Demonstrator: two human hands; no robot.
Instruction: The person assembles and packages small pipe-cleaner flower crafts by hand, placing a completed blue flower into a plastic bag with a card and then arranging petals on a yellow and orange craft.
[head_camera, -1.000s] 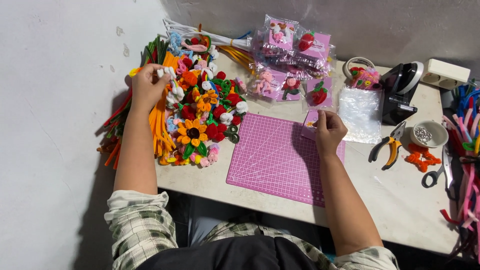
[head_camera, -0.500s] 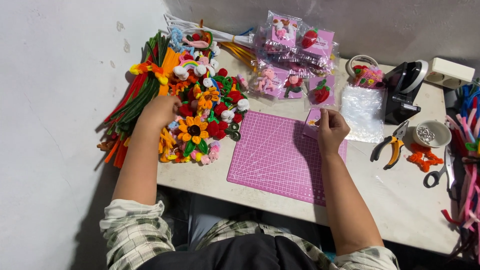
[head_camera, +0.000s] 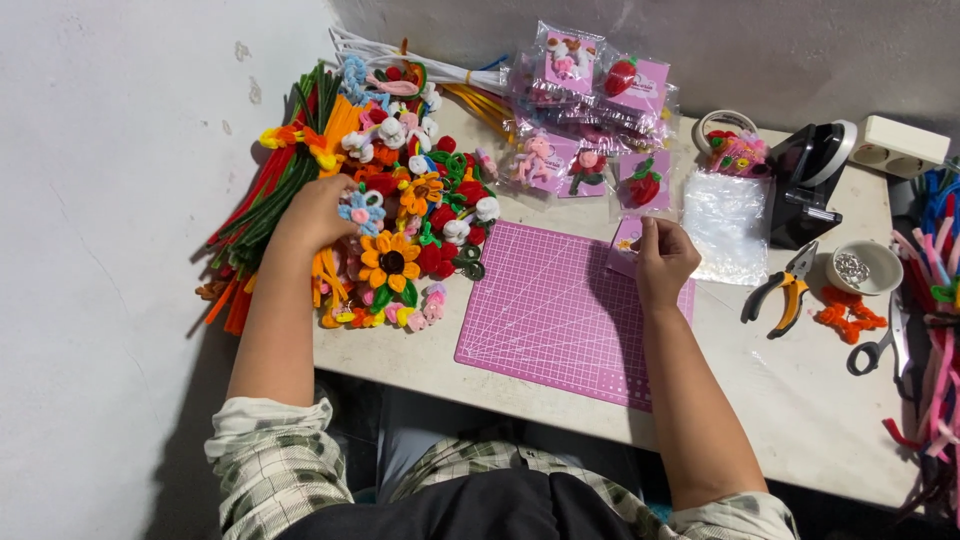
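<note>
My left hand (head_camera: 318, 212) is sunk into a heap of pipe-cleaner flowers (head_camera: 405, 215) at the table's left, and its fingers pinch a small blue flower with a pink centre (head_camera: 361, 212). A big orange sunflower (head_camera: 388, 261) lies just below it. My right hand (head_camera: 662, 262) rests at the upper right corner of the pink cutting mat (head_camera: 560, 312), with its fingers closed on a small pink card (head_camera: 626, 240).
Bundles of pipe-cleaner stems (head_camera: 268, 195) lie by the left wall. Bagged flower cards (head_camera: 595, 100) sit at the back. To the right are clear bags (head_camera: 724, 222), a black tape dispenser (head_camera: 805, 180), pliers (head_camera: 785, 290), a small bowl (head_camera: 865, 266) and scissors (head_camera: 880, 345).
My left hand came down from the top of the heap to its middle and picked up the blue flower. My right hand has stayed put with the card.
</note>
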